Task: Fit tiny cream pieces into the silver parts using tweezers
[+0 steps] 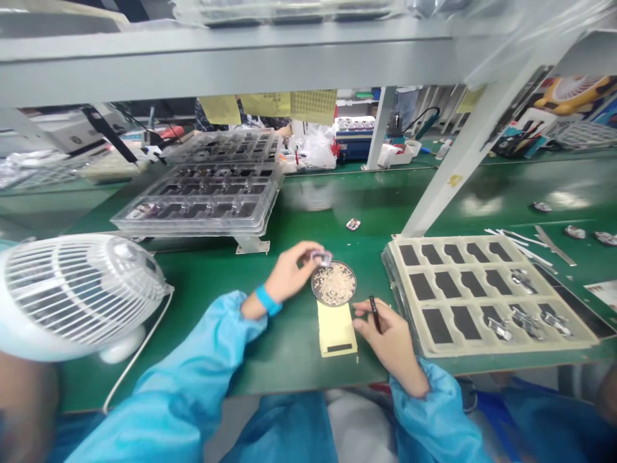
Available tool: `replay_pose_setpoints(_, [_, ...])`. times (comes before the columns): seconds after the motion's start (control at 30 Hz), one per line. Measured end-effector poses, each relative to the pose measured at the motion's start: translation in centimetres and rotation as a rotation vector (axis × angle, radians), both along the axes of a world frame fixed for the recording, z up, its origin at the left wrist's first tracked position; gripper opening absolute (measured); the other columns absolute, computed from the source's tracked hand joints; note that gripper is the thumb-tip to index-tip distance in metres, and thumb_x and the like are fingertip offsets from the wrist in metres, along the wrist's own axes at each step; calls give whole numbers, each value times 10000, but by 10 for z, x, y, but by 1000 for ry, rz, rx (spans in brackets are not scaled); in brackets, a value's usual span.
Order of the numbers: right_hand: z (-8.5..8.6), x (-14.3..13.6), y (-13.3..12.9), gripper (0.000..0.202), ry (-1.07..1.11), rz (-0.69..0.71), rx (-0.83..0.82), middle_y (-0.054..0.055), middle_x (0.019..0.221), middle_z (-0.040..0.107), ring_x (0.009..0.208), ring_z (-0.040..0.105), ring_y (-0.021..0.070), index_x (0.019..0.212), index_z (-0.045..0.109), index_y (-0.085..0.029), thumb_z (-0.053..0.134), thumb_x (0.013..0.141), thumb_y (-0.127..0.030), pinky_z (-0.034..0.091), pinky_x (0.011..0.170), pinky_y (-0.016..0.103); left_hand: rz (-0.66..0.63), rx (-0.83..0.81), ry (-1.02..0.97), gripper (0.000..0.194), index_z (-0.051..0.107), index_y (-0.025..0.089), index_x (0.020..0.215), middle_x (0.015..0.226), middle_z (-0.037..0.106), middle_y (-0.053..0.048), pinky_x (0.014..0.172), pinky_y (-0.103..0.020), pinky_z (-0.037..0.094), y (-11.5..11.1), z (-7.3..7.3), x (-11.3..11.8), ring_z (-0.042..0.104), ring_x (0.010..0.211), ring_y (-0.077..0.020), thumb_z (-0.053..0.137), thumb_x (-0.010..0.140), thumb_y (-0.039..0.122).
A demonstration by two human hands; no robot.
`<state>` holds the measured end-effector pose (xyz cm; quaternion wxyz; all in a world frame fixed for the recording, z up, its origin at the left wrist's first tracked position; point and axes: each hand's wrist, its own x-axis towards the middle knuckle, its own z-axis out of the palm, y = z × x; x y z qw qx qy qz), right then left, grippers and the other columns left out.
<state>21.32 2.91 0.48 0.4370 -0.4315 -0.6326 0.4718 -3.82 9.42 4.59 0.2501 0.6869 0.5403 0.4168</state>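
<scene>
My left hand [290, 273] is closed on a small silvery-purple part with a dark opening [322, 258], held above the rim of a round dish [314, 297]. Small beige pieces [335, 283] fill the dish. To its right, my right hand [385, 334] grips a slim black tool [375, 314] with pale lettering. Its working end is too small to make out. Between the hands, a yellow paper pad [336, 325] lies against the dish, with a dark strip [340, 348] along its near edge. Another small silvery part [353, 224] lies beyond the dish.
A cream tray [482, 297] with dark compartments, several holding metallic parts, lies at right. Stacked clear trays [193, 222] stand at back left. A white fan [81, 296] stands left with its cord on the green bench [289, 360]. A slanting shelf post [448, 167] rises behind.
</scene>
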Motion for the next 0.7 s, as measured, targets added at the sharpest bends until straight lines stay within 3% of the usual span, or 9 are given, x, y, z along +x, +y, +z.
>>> replay_pose_setpoints(0.07, [0,4,-1,215,7,-33,92,71,957,666,888,625,218,1057,738,-223,584,967,-344,504,805,338,152,-85,264,308,620,185,1247,1178,696,-67,932,-296,500,46,-1,-15,649,1035,-189,535,955,232])
replay_pose_setpoints(0.13, [1,7,-2,260,-9,-12,153,81,970,660,948,623,232,1088,727,-225,500,1011,-325,493,866,365,229,-131,342,364,603,148,1301,1183,686,-118,992,-365,471,86,-4,-22,629,1092,-240,497,956,196])
replay_pose_setpoints(0.27, [2,11,-1,247,-82,6,219,89,1009,642,999,610,235,1035,728,-216,507,1010,-325,477,907,363,276,-130,437,545,524,135,1413,1462,465,-209,1116,-540,312,137,-9,-2,360,1389,-395,604,877,195])
replay_pose_setpoints(0.37, [-3,14,2,363,-77,-114,173,80,930,641,919,624,222,890,733,-201,476,1017,-424,494,848,342,100,-89,478,670,494,212,1449,1558,376,-135,1163,-481,253,156,-11,28,272,1442,-356,710,814,214])
replay_pose_setpoints(0.5, [-14,15,4,529,3,-174,-91,-1,551,533,521,531,148,754,671,-182,437,991,-593,445,532,271,-55,-111,451,580,584,216,1340,1489,486,-124,1136,-506,274,173,-20,52,348,1392,-352,771,795,275])
replay_pose_setpoints(0.6, [-17,14,4,451,96,-80,-196,13,629,623,548,584,148,861,655,-179,545,936,-611,480,536,261,-52,-117,372,410,661,157,1153,1328,609,-153,1122,-514,288,174,-26,51,444,1314,-351,785,794,310])
replay_pose_setpoints(0.7, [-14,13,3,328,83,47,-146,52,812,690,705,655,180,924,661,-194,633,915,-521,538,646,295,-3,-98,248,388,631,120,1084,1202,657,-165,1081,-461,364,156,-27,45,550,1202,-315,775,812,355])
